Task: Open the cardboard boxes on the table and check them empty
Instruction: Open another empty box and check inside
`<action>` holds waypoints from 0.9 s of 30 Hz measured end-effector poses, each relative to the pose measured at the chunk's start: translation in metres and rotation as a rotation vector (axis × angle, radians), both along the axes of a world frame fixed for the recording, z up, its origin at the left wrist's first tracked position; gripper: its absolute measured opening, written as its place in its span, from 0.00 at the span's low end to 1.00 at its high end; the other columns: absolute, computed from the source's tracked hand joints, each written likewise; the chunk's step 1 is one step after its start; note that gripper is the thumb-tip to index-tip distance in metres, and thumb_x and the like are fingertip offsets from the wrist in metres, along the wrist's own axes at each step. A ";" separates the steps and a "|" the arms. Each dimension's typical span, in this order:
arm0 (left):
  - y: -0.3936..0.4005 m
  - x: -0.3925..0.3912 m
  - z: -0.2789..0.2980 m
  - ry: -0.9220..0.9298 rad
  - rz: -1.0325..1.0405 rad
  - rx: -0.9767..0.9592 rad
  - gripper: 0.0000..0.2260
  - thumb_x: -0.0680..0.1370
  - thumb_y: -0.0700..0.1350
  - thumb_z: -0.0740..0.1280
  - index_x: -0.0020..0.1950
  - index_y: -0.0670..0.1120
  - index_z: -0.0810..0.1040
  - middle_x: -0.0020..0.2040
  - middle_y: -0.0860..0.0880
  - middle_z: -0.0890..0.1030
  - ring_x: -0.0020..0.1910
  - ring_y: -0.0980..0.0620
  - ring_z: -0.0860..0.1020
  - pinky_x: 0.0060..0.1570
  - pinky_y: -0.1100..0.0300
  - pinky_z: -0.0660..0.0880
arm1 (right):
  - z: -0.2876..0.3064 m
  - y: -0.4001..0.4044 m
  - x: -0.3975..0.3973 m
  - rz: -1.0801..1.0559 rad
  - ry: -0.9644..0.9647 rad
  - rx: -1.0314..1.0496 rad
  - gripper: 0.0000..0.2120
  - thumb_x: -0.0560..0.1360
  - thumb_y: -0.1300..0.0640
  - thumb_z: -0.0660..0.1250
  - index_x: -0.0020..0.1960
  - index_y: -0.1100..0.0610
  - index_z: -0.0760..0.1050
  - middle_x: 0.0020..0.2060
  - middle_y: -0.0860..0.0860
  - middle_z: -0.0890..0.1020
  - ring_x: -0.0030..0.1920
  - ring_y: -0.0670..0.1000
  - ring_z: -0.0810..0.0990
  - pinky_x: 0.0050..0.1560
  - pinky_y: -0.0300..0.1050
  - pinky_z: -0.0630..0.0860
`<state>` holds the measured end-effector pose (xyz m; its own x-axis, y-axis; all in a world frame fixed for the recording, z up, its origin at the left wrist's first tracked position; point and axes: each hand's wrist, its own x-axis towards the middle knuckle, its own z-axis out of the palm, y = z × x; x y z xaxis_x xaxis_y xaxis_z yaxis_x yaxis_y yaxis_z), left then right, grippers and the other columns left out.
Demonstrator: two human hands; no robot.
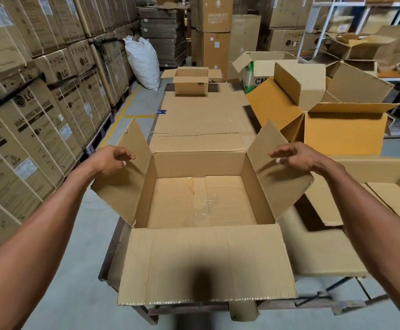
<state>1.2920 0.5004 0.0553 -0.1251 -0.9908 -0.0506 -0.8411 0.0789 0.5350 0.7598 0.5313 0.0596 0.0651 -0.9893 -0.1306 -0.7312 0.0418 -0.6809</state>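
Note:
A large cardboard box (200,164) stands open at the near end of the table (201,115), all its flaps folded outward. Inside I see only its bare bottom with strips of clear tape. My left hand (112,160) hovers in front of the left flap (122,194) with loosely curled fingers and holds nothing. In the same way my right hand (292,157) hangs over the right flap (282,184), also holding nothing. At the far end of the table sits a small open box (190,84).
Several open boxes, some orange-sided (344,136), are piled to the right, and another open box (389,184) sits by my right forearm. Stacked washing-machine cartons (27,120) wall the left aisle. A white sack (144,60) leans at the back.

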 end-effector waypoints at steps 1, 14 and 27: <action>-0.002 -0.001 0.000 -0.011 0.007 0.001 0.17 0.78 0.31 0.65 0.65 0.44 0.81 0.62 0.47 0.82 0.63 0.50 0.78 0.63 0.62 0.67 | 0.003 -0.005 0.007 -0.008 0.008 0.006 0.18 0.78 0.65 0.67 0.65 0.52 0.79 0.61 0.45 0.81 0.64 0.46 0.75 0.65 0.42 0.64; -0.011 0.004 -0.005 -0.165 0.064 0.064 0.30 0.71 0.29 0.66 0.69 0.52 0.78 0.69 0.47 0.78 0.68 0.45 0.75 0.68 0.52 0.73 | -0.008 -0.020 0.069 -0.101 0.381 -0.103 0.20 0.76 0.71 0.63 0.64 0.56 0.80 0.67 0.55 0.78 0.69 0.56 0.75 0.70 0.52 0.68; 0.038 -0.004 0.000 -0.130 0.013 -0.159 0.30 0.72 0.26 0.65 0.73 0.43 0.75 0.71 0.43 0.76 0.69 0.43 0.75 0.67 0.52 0.73 | -0.004 0.049 0.065 -0.220 0.341 -0.224 0.24 0.75 0.73 0.66 0.69 0.60 0.76 0.70 0.59 0.75 0.70 0.62 0.73 0.68 0.56 0.74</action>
